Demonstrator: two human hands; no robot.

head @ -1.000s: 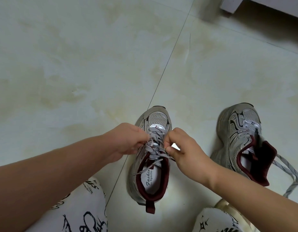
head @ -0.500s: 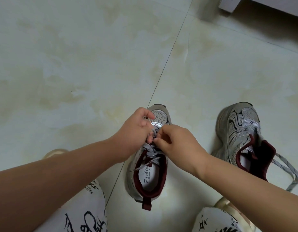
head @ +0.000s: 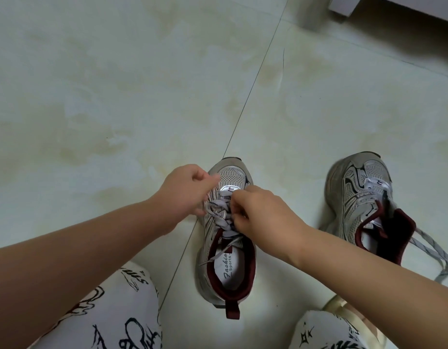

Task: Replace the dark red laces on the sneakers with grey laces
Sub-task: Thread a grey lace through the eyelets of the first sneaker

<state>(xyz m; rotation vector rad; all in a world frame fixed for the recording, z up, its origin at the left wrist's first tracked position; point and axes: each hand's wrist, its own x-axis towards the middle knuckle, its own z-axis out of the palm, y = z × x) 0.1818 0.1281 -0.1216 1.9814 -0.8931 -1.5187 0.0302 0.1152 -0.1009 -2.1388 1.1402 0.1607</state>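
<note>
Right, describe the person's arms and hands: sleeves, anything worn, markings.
Both forearms are bare up to the frame edge, with no sleeves in view. The left hand and right hand wear no gloves; no rings, watch or bracelets show on the visible sides. The only clothing in view is white fabric with black graphic prints over the knees.

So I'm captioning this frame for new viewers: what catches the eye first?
Both hands meet low in the middle, the left hand and right hand pinching the grey laces of the near sneaker. To the right stands the second sneaker, its loose grey lace trailing on the floor.
</note>
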